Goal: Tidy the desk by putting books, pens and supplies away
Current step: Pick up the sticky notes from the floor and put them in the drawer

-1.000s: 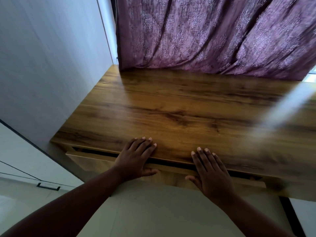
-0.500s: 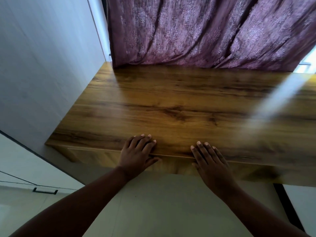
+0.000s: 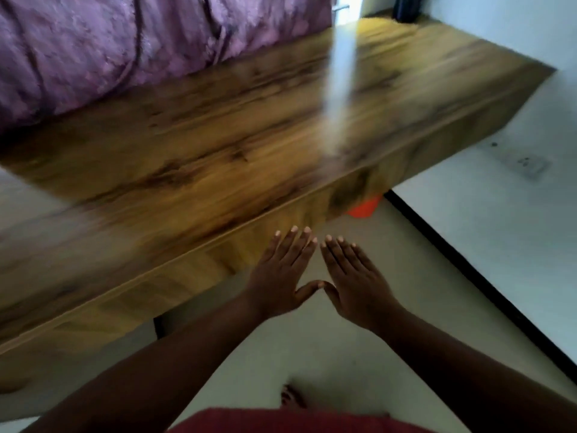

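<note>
The wooden desk (image 3: 193,157) runs across the blurred view with nothing lying on its top. Its drawer front (image 3: 175,285) sits flush under the front edge. My left hand (image 3: 281,273) is held flat, fingers stretched, in front of the drawer front near its right end. My right hand (image 3: 349,276) is flat beside it, over the pale floor, and the two thumb tips touch. Neither hand holds anything. No books, pens or supplies are visible.
A purple curtain (image 3: 125,42) hangs behind the desk. An orange object (image 3: 363,207) shows under the desk's right end. A white wall with a dark skirting strip (image 3: 474,276) and a socket (image 3: 527,162) stands on the right. A dark object (image 3: 409,7) is at the far right corner.
The drawer went from slightly open to flush with the desk. Both hands came off the front edge and drew together. The view swung to the right and blurred.
</note>
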A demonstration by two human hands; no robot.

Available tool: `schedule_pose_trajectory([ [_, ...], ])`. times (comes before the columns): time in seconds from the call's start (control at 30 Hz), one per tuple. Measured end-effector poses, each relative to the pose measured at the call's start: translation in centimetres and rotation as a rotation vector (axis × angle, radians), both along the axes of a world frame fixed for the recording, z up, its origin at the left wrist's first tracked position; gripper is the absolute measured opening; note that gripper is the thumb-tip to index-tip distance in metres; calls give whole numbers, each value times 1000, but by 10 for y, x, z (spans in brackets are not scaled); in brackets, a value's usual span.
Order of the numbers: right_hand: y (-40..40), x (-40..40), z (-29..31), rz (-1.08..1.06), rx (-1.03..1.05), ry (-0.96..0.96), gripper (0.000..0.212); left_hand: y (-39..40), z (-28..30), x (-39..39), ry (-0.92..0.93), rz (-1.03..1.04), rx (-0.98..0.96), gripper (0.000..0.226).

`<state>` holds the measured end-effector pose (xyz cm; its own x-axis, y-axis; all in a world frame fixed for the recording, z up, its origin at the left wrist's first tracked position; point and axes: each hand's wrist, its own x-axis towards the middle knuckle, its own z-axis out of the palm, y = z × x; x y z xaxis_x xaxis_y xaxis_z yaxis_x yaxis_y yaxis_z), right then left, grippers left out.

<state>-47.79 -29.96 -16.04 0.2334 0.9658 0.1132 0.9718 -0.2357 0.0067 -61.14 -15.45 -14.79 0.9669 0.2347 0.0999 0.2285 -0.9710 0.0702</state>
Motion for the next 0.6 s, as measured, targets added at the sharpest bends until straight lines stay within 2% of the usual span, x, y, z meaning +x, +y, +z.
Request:
schedule_pose_trajectory([
  [0.3, -221, 22, -65, -572, -188, 108, 68, -129, -60, 89, 330, -410, 50, 87],
  [0.6, -482, -45, -109, -1012, -219, 231, 66, -367, -99, 143, 458, -803, 202, 95],
])
